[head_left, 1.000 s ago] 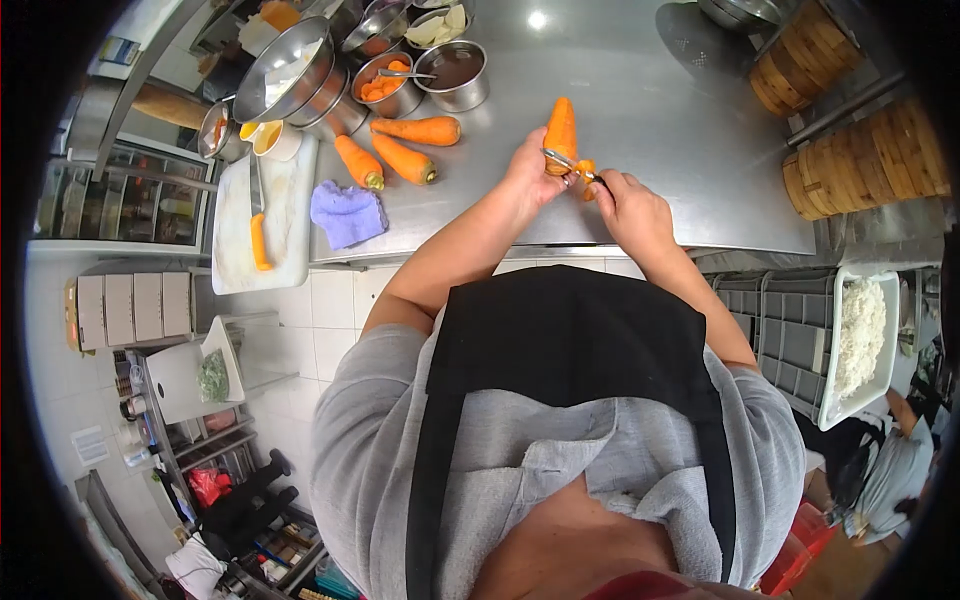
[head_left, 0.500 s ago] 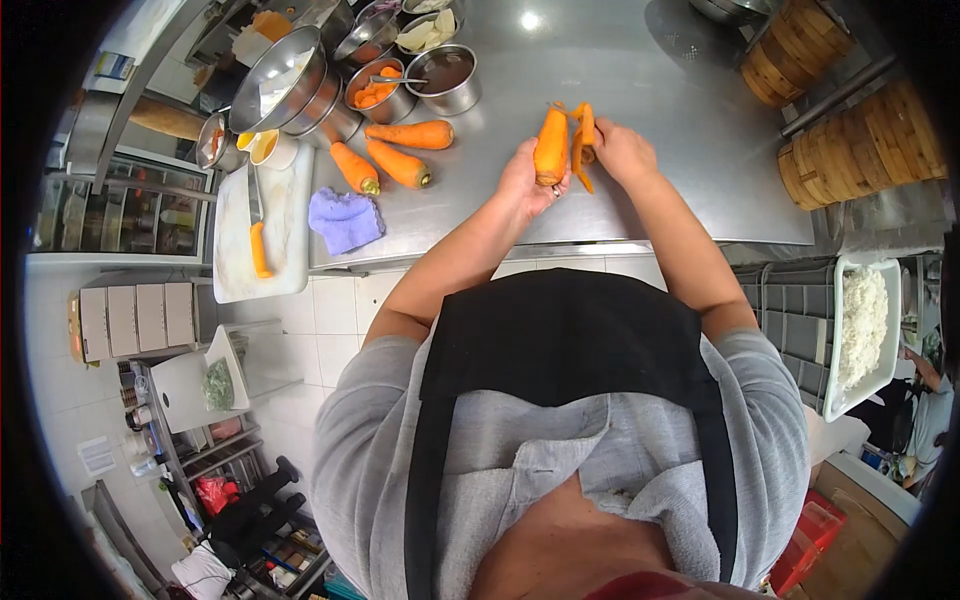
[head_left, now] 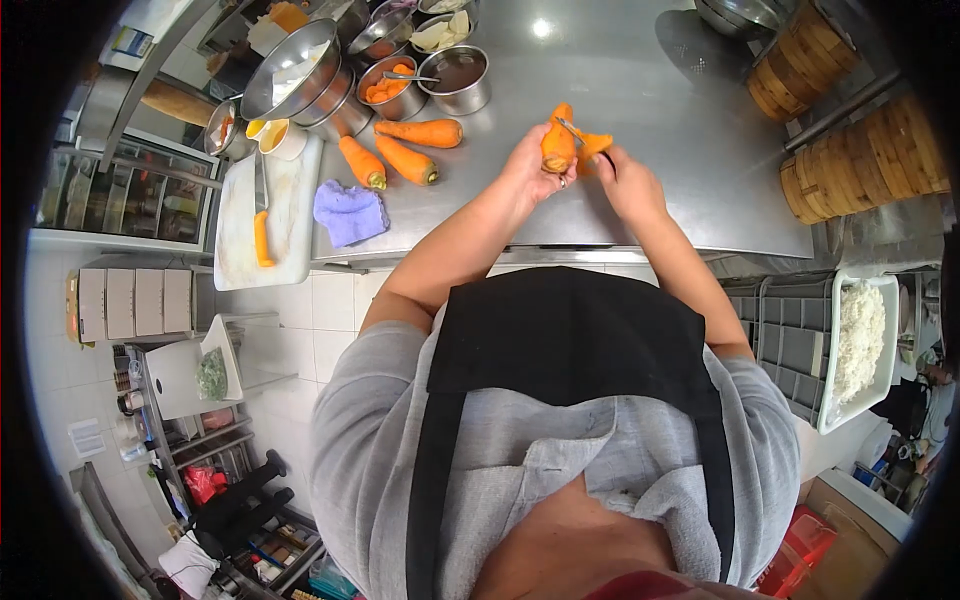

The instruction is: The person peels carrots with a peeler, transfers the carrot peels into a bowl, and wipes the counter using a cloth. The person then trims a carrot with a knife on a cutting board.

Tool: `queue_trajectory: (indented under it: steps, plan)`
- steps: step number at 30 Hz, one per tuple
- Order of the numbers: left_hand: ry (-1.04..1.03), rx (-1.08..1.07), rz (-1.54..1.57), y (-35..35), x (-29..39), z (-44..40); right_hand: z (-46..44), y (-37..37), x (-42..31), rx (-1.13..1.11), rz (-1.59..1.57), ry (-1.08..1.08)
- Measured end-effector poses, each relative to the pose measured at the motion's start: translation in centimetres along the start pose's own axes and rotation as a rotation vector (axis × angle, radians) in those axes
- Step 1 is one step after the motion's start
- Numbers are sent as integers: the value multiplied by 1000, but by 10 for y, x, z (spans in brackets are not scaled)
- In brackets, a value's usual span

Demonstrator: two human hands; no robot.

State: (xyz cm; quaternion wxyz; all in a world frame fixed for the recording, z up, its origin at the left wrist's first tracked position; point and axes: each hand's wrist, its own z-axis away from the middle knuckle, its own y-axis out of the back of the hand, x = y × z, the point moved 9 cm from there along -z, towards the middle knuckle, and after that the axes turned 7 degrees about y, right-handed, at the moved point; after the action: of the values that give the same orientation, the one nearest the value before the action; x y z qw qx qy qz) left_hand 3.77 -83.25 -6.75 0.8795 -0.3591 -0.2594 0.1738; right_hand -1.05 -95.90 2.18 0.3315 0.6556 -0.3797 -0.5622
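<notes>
My left hand (head_left: 533,168) is wrapped round a carrot (head_left: 558,148), its narrow tip pointing away from me over the steel table. In my right hand (head_left: 630,182) is a peeler (head_left: 606,160), its metal head against the upper part of the carrot. Orange peel (head_left: 596,144) hangs at the peeler, between the two hands. Three more carrots (head_left: 408,160) lie to the left on the table, beside a purple cloth (head_left: 349,212).
A cutting board (head_left: 232,235) at the left bears an orange-handled knife (head_left: 261,240). Metal bowls and pots (head_left: 460,82) stand at the back left. Bamboo steamers (head_left: 860,165) are at the right, above a tray of white food (head_left: 892,350).
The peeler has moved from beside the carrot back onto its surface. My right hand has shifted slightly nearer to me, and the peel has changed shape.
</notes>
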Motion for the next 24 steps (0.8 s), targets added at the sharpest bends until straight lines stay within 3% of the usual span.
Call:
queue_trajectory:
  steps: [6, 13, 16, 18, 20, 24]
  plan:
    - [-75, 52, 44, -10, 3, -17, 35, 28, -30, 105, 115, 165]
    - [-156, 41, 76, -11, 6, -12, 24, 24, -32, 107, 87, 168]
    - [-172, 68, 28, -12, -4, 5, 2, 17, -21, 73, 127, 96]
    - [-186, 98, -16, -2, -7, 6, -21, -7, 20, -94, 150, -53]
    - [-139, 10, -29, 12, -12, -7, -39, -17, 49, -119, 208, -80]
    - [-100, 46, -47, 17, -16, 13, -67, -5, 63, -78, 294, -161]
